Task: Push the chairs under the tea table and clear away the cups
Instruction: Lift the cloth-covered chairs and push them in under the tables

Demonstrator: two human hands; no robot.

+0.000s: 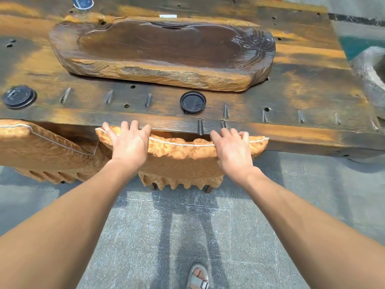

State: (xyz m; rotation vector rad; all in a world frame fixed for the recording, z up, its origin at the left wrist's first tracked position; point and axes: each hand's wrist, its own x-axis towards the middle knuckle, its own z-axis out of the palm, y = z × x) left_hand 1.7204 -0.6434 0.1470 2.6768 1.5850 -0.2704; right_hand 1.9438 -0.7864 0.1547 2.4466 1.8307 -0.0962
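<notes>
A chair with an orange patterned cushion point(179, 153) is tucked mostly under the near edge of the wooden tea table point(302, 86). My left hand point(128, 142) and my right hand point(233, 149) both lie on the cushion's top edge, fingers curled over its white piping. A second cushioned chair point(41, 149) sits under the table edge at the left. A cup with a black lid point(193, 102) stands on the table just beyond my hands. Another black-lidded cup point(18, 97) stands at the far left. A third cup point(82, 2) shows partly at the top edge.
A large carved wooden tea tray point(162, 53) fills the middle of the table. A grey stone basin point(370, 71) sits off the table's right end. Grey paving point(166, 226) lies beneath me, with my sandalled foot point(198, 277) at the bottom.
</notes>
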